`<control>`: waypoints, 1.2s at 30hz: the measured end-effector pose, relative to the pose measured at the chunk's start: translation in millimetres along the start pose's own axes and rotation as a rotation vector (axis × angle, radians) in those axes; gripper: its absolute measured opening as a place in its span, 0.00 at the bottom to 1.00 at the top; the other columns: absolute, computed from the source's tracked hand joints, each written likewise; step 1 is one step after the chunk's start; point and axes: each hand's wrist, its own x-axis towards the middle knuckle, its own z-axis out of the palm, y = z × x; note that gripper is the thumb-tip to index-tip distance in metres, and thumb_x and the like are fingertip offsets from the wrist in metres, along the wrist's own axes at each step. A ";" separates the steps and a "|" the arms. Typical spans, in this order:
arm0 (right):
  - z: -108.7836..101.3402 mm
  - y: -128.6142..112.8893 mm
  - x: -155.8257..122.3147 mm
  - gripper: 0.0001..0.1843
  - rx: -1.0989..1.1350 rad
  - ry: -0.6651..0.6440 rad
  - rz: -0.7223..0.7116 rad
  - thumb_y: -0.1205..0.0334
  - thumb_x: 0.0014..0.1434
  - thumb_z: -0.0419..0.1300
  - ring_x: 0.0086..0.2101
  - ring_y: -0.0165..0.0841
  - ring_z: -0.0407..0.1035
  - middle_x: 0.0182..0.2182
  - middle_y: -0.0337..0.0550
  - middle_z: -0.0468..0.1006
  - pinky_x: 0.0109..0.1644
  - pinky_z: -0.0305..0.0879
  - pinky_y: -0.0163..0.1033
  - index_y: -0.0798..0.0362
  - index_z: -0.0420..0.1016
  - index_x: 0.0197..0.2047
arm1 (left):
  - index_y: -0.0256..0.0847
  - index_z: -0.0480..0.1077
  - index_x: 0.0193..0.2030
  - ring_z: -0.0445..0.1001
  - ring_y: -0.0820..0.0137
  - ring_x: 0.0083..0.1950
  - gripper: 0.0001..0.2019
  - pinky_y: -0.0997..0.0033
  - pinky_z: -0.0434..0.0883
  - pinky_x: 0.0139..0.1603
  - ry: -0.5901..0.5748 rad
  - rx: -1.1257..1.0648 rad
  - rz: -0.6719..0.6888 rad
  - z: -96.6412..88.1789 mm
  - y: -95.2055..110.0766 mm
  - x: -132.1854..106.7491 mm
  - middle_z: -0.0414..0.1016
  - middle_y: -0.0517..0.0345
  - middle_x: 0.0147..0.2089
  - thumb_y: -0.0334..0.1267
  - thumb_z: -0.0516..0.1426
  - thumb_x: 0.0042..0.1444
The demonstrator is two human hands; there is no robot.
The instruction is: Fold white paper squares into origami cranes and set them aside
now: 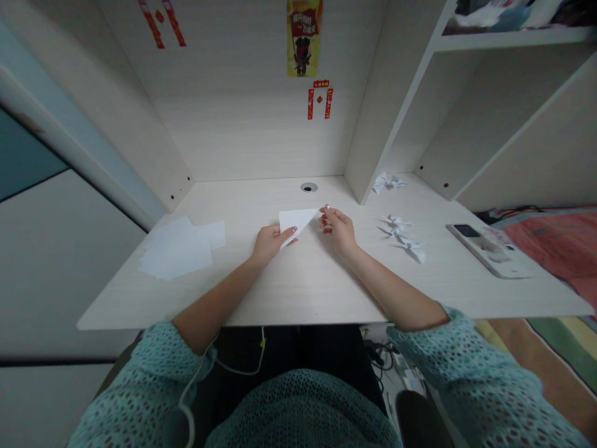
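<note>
While the left hand grips the lower part of a white paper triangle, fingers curled over its edge, the right hand meets the triangle's upper right tip with its fingertips. Can't tell if that's a real pinch or just contact; the fingers hide the tip. Triangle sits just above the desk between both hands, tilted, lower corner covered by the left fingers. Fold layers not readable at this resolution.

Left of the hands: loose stack of white paper sheets on the white wood-grain desk, with a smaller sheet poking out on its right. Sheet count unclear.

Right of the hands: small white origami cranes in a loose cluster, overlapping, so exact count is hard to make out. One more crumpled-looking paper crane sits near the shelf upright at the back. Further right, a phone lies near the desk edge; glare and clutter blur its surface.

Teal mesh sleeves cover both forearms up to near the wrists. Below the desk edge, cables are partly hidden and too dark to trace.
</note>
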 end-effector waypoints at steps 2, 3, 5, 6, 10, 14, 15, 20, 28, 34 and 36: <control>8.7 0.7 -9.9 0.22 -0.082 -0.163 0.006 0.42 0.45 0.61 0.23 0.26 0.63 0.26 0.41 0.74 0.23 0.56 0.31 0.55 0.75 0.30 | 0.33 0.76 0.32 0.72 0.69 0.28 0.19 0.73 0.65 0.28 0.010 -0.056 -0.011 1.8 -1.9 1.0 0.78 0.49 0.30 0.48 0.65 0.40; 12.5 1.7 -14.4 0.21 -0.146 -0.236 0.014 0.43 0.45 0.62 0.24 0.27 0.63 0.25 0.41 0.74 0.25 0.57 0.32 0.55 0.76 0.29 | 0.33 0.76 0.33 0.73 0.69 0.28 0.19 0.73 0.65 0.28 0.006 -0.074 -0.014 2.2 -3.4 1.8 0.78 0.49 0.31 0.48 0.65 0.39; 17.8 4.7 -21.0 0.19 -0.223 -0.316 -0.018 0.45 0.45 0.62 0.25 0.28 0.63 0.22 0.40 0.73 0.27 0.57 0.33 0.55 0.77 0.27 | 0.33 0.76 0.34 0.73 0.69 0.29 0.20 0.73 0.66 0.29 -0.017 -0.087 -0.009 1.8 -6.6 3.6 0.78 0.50 0.32 0.49 0.64 0.40; 19.3 6.5 -22.8 0.18 -0.226 -0.322 -0.065 0.46 0.46 0.62 0.25 0.28 0.63 0.22 0.40 0.73 0.30 0.58 0.34 0.55 0.77 0.26 | 0.33 0.76 0.34 0.73 0.69 0.30 0.20 0.73 0.66 0.30 -0.031 -0.084 0.000 1.3 -8.2 4.5 0.78 0.50 0.33 0.49 0.64 0.40; 19.9 11.8 -22.4 0.17 -0.200 -0.294 -0.121 0.48 0.48 0.61 0.25 0.28 0.62 0.21 0.39 0.71 0.31 0.57 0.35 0.55 0.74 0.24 | 0.33 0.76 0.32 0.72 0.69 0.29 0.21 0.72 0.66 0.30 -0.088 -0.054 0.015 0.1 -11.8 6.5 0.78 0.50 0.32 0.51 0.63 0.41; 17.4 10.5 -19.5 0.19 -0.250 -0.260 -0.182 0.46 0.53 0.55 0.24 0.29 0.60 0.20 0.38 0.67 0.30 0.55 0.35 0.54 0.69 0.24 | 0.34 0.76 0.34 0.72 0.70 0.29 0.21 0.73 0.66 0.28 -0.157 0.039 0.014 1.5 -8.0 2.8 0.77 0.50 0.32 0.51 0.63 0.41; 16.8 9.3 -19.4 0.20 -0.284 -0.239 -0.218 0.46 0.55 0.54 0.24 0.29 0.60 0.20 0.37 0.66 0.30 0.55 0.34 0.54 0.68 0.24 | 0.35 0.76 0.35 0.72 0.70 0.29 0.21 0.74 0.66 0.28 -0.164 0.079 0.025 1.8 -5.8 1.3 0.77 0.51 0.32 0.52 0.62 0.42; 14.4 2.0 -23.4 0.19 -0.579 -0.193 -0.359 0.47 0.59 0.47 0.26 0.30 0.60 0.22 0.37 0.67 0.30 0.54 0.34 0.52 0.67 0.27 | 0.37 0.74 0.40 0.72 0.69 0.34 0.21 0.74 0.66 0.32 -0.078 0.090 0.152 0.7 5.9 -2.7 0.76 0.53 0.35 0.52 0.57 0.49; 18.1 -4.4 -30.7 0.17 -0.894 -0.335 -0.536 0.50 0.60 0.50 0.31 0.33 0.64 0.25 0.41 0.73 0.35 0.54 0.35 0.50 0.72 0.28 | 0.34 0.74 0.32 0.70 0.71 0.30 0.19 0.75 0.64 0.29 -0.031 -0.028 0.112 2.9 4.1 1.3 0.74 0.56 0.30 0.50 0.63 0.42; 20.0 2.2 -30.3 0.22 -0.772 -0.305 -0.388 0.43 0.55 0.54 0.23 0.30 0.62 0.21 0.40 0.73 0.28 0.53 0.34 0.52 0.77 0.25 | 0.35 0.76 0.27 0.65 0.74 0.24 0.18 0.76 0.56 0.22 0.150 0.086 0.169 5.2 2.5 -2.4 0.69 0.61 0.21 0.51 0.61 0.43; 20.6 3.8 -30.2 0.23 -0.707 -0.333 -0.327 0.42 0.53 0.54 0.21 0.28 0.60 0.19 0.39 0.73 0.26 0.51 0.34 0.53 0.78 0.26 | 0.35 0.76 0.27 0.64 0.74 0.23 0.18 0.76 0.56 0.22 0.173 0.095 0.177 4.7 2.5 -1.9 0.69 0.60 0.21 0.51 0.61 0.43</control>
